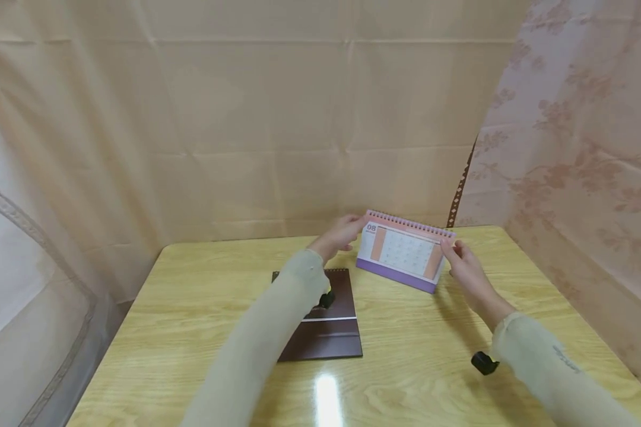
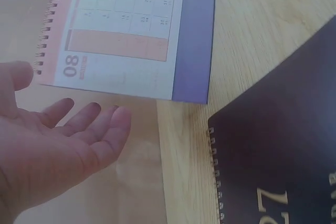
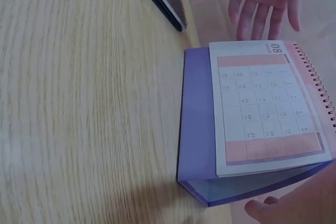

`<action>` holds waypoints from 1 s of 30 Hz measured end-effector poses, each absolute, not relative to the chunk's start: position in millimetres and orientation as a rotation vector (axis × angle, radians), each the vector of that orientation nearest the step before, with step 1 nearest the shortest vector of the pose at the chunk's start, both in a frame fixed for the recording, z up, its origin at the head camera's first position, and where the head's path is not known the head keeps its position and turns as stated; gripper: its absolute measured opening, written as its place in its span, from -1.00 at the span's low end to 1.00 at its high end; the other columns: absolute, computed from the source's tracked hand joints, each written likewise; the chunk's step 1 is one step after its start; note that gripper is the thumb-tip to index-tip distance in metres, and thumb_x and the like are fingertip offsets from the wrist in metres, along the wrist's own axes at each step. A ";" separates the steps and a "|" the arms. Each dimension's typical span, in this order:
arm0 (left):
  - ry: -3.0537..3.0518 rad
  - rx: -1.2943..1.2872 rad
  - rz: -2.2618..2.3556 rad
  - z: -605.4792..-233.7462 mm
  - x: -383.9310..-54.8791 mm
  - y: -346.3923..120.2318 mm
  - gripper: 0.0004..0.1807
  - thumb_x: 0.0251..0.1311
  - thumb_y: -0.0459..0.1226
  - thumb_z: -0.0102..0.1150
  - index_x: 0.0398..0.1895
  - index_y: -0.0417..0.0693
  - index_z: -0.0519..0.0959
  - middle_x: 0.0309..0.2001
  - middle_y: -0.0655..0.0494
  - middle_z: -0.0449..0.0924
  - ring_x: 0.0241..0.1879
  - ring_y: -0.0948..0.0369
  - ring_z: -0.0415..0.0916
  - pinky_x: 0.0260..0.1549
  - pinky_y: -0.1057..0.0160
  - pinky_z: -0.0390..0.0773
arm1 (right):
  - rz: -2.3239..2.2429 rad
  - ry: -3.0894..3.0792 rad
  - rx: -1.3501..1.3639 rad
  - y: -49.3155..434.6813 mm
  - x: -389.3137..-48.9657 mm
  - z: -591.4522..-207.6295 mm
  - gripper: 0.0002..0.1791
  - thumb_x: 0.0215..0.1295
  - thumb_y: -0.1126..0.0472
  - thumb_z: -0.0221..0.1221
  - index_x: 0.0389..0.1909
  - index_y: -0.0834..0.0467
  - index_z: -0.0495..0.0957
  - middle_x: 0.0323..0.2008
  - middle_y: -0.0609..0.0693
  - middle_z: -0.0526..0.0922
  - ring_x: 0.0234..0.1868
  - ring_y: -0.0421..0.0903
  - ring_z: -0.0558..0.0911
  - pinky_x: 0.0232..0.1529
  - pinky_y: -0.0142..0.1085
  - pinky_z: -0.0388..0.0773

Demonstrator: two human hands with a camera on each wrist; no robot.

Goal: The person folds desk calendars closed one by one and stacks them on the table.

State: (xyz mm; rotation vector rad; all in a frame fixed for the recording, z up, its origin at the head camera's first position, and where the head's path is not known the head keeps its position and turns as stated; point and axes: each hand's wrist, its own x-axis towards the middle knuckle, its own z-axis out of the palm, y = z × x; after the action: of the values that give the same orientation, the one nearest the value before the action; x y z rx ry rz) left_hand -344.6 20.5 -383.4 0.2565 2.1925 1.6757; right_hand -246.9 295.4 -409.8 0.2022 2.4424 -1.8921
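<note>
So RH (image 1: 468, 274) prob. pinches 1 pink cal. (image 1: 404, 252); LH (image 1: 339, 234) relaxed; 1 brown cal. (image 1: 331, 339)

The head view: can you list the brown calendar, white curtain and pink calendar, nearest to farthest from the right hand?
1. Pink calendar, at the right hand.
2. Brown calendar, left of that.
3. White curtain, far left.

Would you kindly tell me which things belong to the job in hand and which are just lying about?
In the job:
pink-topped calendar
left hand, at its left end
right hand, at its right end

Apparently just lying about:
dark calendar on the table, in neither hand
</note>
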 end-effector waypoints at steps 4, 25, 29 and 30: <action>2.165 0.242 1.693 -387.4 -350.1 25.8 -0.28 0.52 0.17 -0.12 0.49 -0.14 0.30 0.37 -0.10 0.40 0.36 -0.15 0.32 0.28 -0.22 0.36 | -1.904 2.377 0.187 291.4 -250.8 -411.3 0.04 0.54 -0.34 -0.24 0.57 0.34 -0.44 0.58 0.32 -0.35 0.58 0.26 -0.26 0.49 0.20 -0.10; 2.118 0.184 1.748 -382.7 -337.9 43.5 -0.29 0.54 0.24 -0.38 0.38 -0.03 0.43 0.06 -0.04 0.55 0.20 -0.07 0.42 0.26 -0.23 0.32 | -1.988 2.206 0.134 290.9 -252.8 -404.6 0.08 0.49 -0.41 -0.24 0.57 0.24 -0.53 0.59 0.18 -0.49 0.56 0.24 -0.39 0.49 0.20 -0.31; 2.112 0.166 1.753 -377.8 -333.3 44.9 -0.25 0.51 0.29 -0.39 0.41 -0.01 0.41 0.12 -0.05 0.53 0.23 -0.07 0.40 0.28 -0.21 0.31 | -1.992 2.192 0.138 290.2 -252.5 -403.3 0.08 0.49 -0.41 -0.26 0.56 0.24 -0.54 0.59 0.17 -0.50 0.56 0.23 -0.42 0.49 0.19 -0.32; 2.110 0.159 1.753 -377.0 -332.4 45.1 -0.24 0.50 0.30 -0.39 0.42 -0.01 0.40 0.14 -0.05 0.52 0.24 -0.07 0.39 0.29 -0.21 0.30 | -1.997 2.186 0.141 290.2 -252.7 -403.2 0.08 0.49 -0.41 -0.25 0.56 0.25 -0.54 0.59 0.18 -0.49 0.56 0.22 -0.40 0.49 0.18 -0.31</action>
State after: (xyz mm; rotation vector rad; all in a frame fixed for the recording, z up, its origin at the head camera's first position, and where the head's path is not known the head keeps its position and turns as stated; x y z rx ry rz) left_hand -332.4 45.1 -377.0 0.1591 2.1101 1.7528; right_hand -252.7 290.2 -403.2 0.1414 2.1863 -1.9969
